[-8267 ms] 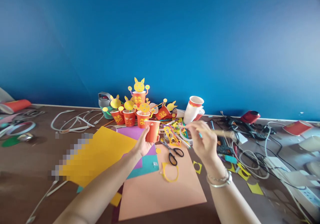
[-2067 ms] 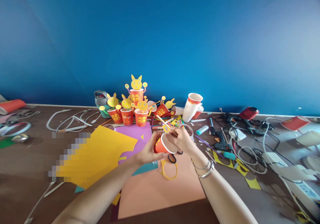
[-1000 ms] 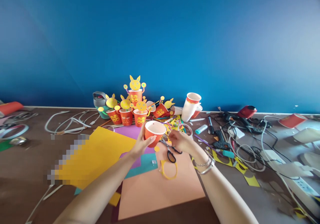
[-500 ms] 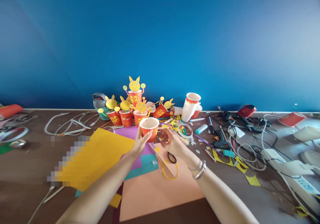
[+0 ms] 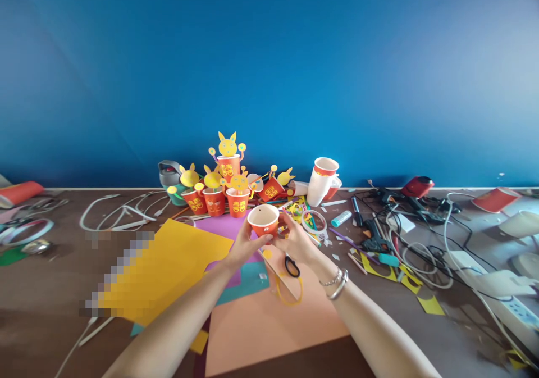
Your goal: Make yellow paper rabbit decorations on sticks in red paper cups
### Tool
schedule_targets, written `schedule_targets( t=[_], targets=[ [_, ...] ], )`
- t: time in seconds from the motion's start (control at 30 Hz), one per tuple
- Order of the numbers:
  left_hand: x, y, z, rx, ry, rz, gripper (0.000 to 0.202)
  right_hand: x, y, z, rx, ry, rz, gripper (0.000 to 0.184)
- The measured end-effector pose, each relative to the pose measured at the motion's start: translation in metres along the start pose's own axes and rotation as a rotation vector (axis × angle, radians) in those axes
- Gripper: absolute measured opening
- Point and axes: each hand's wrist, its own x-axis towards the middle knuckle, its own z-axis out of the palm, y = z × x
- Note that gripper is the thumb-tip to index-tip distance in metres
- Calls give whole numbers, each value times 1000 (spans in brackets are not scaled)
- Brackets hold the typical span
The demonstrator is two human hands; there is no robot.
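A red paper cup (image 5: pixel 263 222) with a white inside is held up over the coloured paper, its mouth tilted toward me. My left hand (image 5: pixel 245 245) grips its left side, thumb across the front. On the other side, my right hand (image 5: pixel 296 240) has its fingers round the cup's right wall. Below the hands lie scissors with a black handle loop (image 5: pixel 291 267) and a thin yellow loop (image 5: pixel 290 295), on an orange paper sheet (image 5: pixel 269 333). Behind the cup stand several red cups with yellow rabbit figures (image 5: pixel 238 201).
Yellow sheets (image 5: pixel 168 271) lie at left. A stack of white paper cups (image 5: pixel 321 184) stands at the back. To the right are a glue gun (image 5: pixel 374 237), a tape roll (image 5: pixel 314 221), yellow scraps, cables and a white power strip (image 5: pixel 505 305). A blue wall rises behind.
The cup and both hands have shifted slightly right and down in view. My right hand, previously just beside the cup, now has its fingers against the cup's right side.
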Motion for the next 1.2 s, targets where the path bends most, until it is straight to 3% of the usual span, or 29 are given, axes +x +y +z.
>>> schedule_targets(
  t=[0.13, 0.3, 0.4, 0.5, 0.6, 0.7, 0.77, 0.97, 1.1, 1.2],
  targets=[
    [-2, -2, 1, 10, 88, 49, 64, -2, -4, -1, -92, 15, -75, 51],
    [-3, 0, 4, -27, 50, -19, 54, -4, -11, -3, -172, -41, -88, 50],
    [0, 3, 5, -143, 114, -37, 46, -3, -9, -11, -185, -119, -89, 38],
    [3, 2, -1, -181, 248, 19, 40, -3, -10, -24, -462, -151, 30, 18],
    [3, -7, -14, -60, 338, 53, 40, -5, -14, -34, -757, -230, 146, 21],
    [2, -17, -21, -41, 446, 50, 55, -11, -16, -33, -883, -350, 114, 20],
    [3, -18, -17, -194, 474, 26, 57, -15, -14, -25, -957, -401, 89, 18],
    [8, 10, 7, -612, 428, -138, 55, -26, 1, -1, -1130, -391, -21, 44],
    [6, 22, 9, -692, 437, -229, 55, -27, 0, 1, -1116, -432, 8, 53],
    [6, 23, 7, -709, 462, -235, 53, -27, -2, -5, -1042, -379, 4, 59]
  ],
)
